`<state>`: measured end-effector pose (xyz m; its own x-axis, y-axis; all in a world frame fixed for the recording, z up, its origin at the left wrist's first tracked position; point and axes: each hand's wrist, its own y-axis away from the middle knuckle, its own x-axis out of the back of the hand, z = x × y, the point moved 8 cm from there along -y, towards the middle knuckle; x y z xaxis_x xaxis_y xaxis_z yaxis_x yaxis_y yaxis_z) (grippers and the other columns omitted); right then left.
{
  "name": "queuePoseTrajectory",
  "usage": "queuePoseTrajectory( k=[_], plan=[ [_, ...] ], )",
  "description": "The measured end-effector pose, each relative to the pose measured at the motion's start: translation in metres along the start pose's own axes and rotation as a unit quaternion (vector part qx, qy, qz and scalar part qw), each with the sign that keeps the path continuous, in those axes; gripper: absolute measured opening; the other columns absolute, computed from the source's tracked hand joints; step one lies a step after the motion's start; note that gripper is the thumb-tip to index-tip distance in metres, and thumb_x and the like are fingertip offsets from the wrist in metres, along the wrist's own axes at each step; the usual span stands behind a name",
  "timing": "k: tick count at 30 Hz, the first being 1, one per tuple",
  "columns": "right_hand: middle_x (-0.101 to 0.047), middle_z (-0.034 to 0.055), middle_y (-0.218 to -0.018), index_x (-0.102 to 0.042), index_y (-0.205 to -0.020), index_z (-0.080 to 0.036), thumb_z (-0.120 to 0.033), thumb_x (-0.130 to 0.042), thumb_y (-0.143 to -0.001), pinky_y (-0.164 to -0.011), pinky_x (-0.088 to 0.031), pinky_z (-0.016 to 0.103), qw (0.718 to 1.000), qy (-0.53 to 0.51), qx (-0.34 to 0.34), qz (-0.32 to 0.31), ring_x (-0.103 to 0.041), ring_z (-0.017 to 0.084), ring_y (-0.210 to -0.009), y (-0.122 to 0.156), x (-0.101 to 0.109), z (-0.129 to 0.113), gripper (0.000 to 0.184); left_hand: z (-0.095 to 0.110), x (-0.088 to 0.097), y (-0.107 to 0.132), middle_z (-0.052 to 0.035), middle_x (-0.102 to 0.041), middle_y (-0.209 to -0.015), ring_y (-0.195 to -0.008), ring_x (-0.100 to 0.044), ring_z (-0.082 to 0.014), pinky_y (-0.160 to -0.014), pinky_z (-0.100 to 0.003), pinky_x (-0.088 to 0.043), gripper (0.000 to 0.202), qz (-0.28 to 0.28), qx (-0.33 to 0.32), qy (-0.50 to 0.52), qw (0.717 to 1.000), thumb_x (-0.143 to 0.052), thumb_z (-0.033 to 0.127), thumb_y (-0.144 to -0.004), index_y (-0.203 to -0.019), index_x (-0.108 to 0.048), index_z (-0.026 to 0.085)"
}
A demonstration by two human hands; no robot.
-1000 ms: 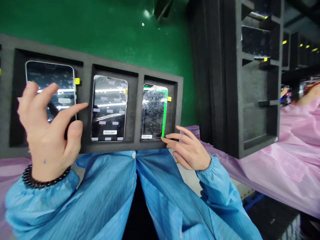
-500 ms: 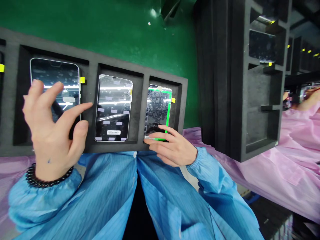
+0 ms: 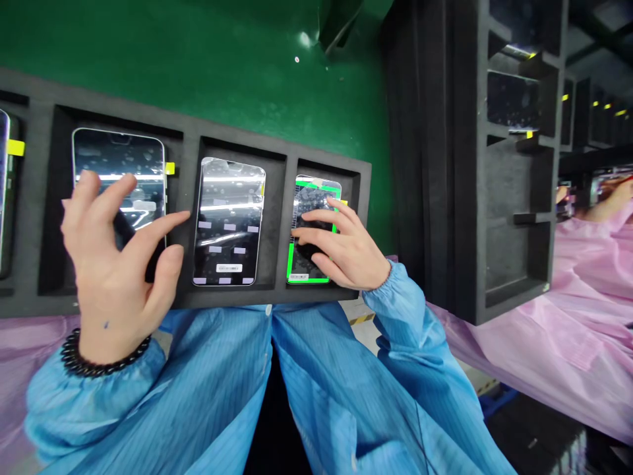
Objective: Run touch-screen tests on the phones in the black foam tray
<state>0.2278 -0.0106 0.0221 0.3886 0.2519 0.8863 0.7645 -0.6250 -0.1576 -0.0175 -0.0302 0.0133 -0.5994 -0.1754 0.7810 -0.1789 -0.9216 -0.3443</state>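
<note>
A black foam tray (image 3: 192,204) lies across my front with phones in its compartments. Over the left phone (image 3: 143,152) hovers my left hand (image 3: 119,257), fingers spread, holding nothing. The middle phone (image 3: 230,227), its lit screen dotted with pale blocks and a white label, lies untouched. At the right compartment, my right hand (image 3: 343,247) has its fingers stretched over the right phone (image 3: 301,260), which shows a green border on its screen; the fingertips seem to touch the glass. Another phone (image 3: 4,178) is cut off at the left edge.
A green work surface (image 3: 198,59) lies beyond the tray. On the right stand stacked black foam trays (image 3: 475,198), one holding a phone (image 3: 514,99). Past them is a person in a pink garment (image 3: 588,290).
My right hand has slid up the right phone's screen, and the green line now also shows along part of its left side. The tray appears slightly further right and lower in view.
</note>
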Motion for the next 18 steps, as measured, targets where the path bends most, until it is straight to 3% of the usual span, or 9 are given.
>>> queuePoseTrajectory(
  k=[7,18],
  plan=[
    [-0.072,0.0067,-0.116,-0.060,-0.125,-0.020,-0.031,-0.033,-0.106,-0.129,-0.025,0.056,0.995,0.009,-0.096,0.008,-0.053,0.024,-0.134,-0.017,0.005,0.031,0.035,0.003,-0.001,-0.002,0.0087,-0.032,-0.165,-0.156,-0.023,-0.0326,-0.128,-0.063,-0.018,0.051,-0.001,0.002,0.000,1.000,-0.058,0.025,-0.094,-0.143,-0.055,0.039],
    [-0.069,0.0062,-0.127,-0.056,-0.130,-0.023,-0.031,-0.031,-0.106,-0.127,-0.029,0.057,0.989,0.026,-0.140,0.040,-0.050,0.026,-0.138,-0.029,0.007,0.046,0.035,0.005,0.000,-0.002,0.0034,-0.035,-0.165,-0.155,-0.025,-0.0373,-0.126,-0.067,-0.019,0.053,0.008,0.003,0.007,1.000,-0.061,0.021,-0.089,-0.140,-0.059,0.036]
  ],
)
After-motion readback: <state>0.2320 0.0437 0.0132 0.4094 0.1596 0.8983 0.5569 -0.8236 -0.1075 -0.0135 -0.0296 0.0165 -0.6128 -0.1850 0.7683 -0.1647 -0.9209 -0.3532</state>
